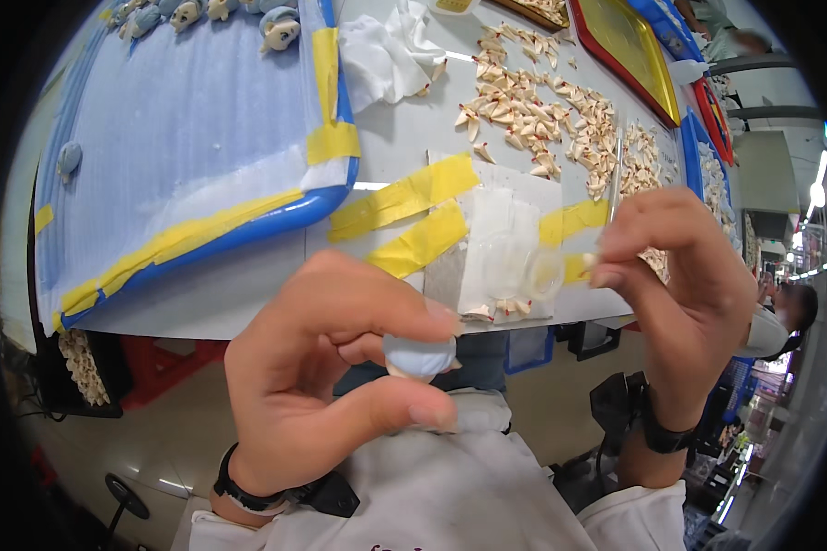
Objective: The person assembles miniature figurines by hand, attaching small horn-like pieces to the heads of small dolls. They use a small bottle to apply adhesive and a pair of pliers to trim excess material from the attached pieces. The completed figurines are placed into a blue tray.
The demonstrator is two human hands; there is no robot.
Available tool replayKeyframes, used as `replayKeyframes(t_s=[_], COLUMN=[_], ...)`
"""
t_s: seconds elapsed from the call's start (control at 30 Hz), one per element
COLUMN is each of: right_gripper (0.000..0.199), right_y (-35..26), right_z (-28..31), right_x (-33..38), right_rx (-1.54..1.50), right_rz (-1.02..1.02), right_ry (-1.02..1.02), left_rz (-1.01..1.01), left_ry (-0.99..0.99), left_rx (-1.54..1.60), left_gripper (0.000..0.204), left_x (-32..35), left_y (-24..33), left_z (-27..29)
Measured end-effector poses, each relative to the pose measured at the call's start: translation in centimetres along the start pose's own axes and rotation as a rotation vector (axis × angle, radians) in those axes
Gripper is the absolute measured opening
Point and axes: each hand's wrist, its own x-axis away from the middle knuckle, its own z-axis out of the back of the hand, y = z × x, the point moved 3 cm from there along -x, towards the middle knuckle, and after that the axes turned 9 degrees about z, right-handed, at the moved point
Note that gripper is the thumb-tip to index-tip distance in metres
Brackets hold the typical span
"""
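Nearest, each wrist wears 1 black band. The left hand grasps 1 small rounded blue-and-cream piece between thumb and bent fingers, just in front of the worktop's near edge; the light grip at its sides probably leaves much of its surface uncovered. The right hand, well apart from it, pinches 1 tiny pale bit between thumb and forefinger, a fingertip hold that seems to suit so small a thing; its exact shape is too blurred to tell.

Behind them lies 1 white pad, with 2 strips of yellow tape running off its left side and 2 shorter lengths showing at its right, likely to stop it slipping. On it rest 1 clear round plastic piece and, at its near edge, at least 3 loose pointed pieces, perhaps put there for easy reach.

To the left is 1 blue tray, lined and taped along its rim; 1 blue piece lies alone near its left side, and at least 5 doll heads sit at its far end. Beyond the pad are 1 white cloth, a spread of red-tipped pieces too many to count, and farther off 1 red-rimmed gold tray
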Motion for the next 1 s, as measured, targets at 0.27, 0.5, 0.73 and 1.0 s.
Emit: replayKeyframes(t_s=[0.27,0.5,0.73,1.0], right_gripper=[0.019,0.019,0.019,0.018], right_y=[-1.2,-1.3,-1.3,-1.3], right_z=[-0.7,-1.0,-1.2,-1.5], right_x=[-2.0,-2.3,-2.3,-1.9], right_rx=[0.345,0.386,0.315,0.298], right_rz=[0.205,0.285,0.220,0.206], right_ry=[-0.170,-0.214,-0.240,-0.164], left_rz=[0.120,0.053,0.178,0.101], left_ry=[0.085,-0.019,0.122,0.036], left_rx=[0.079,0.065,0.115,0.085], left_gripper=[0.046,0.041,0.042,0.042], left_x=[-0.5,-0.4,-0.7,-0.4], left_y=[0.8,0.4,1.2,0.9], left_z=[-1.0,-0.5,-1.5,-1.1])
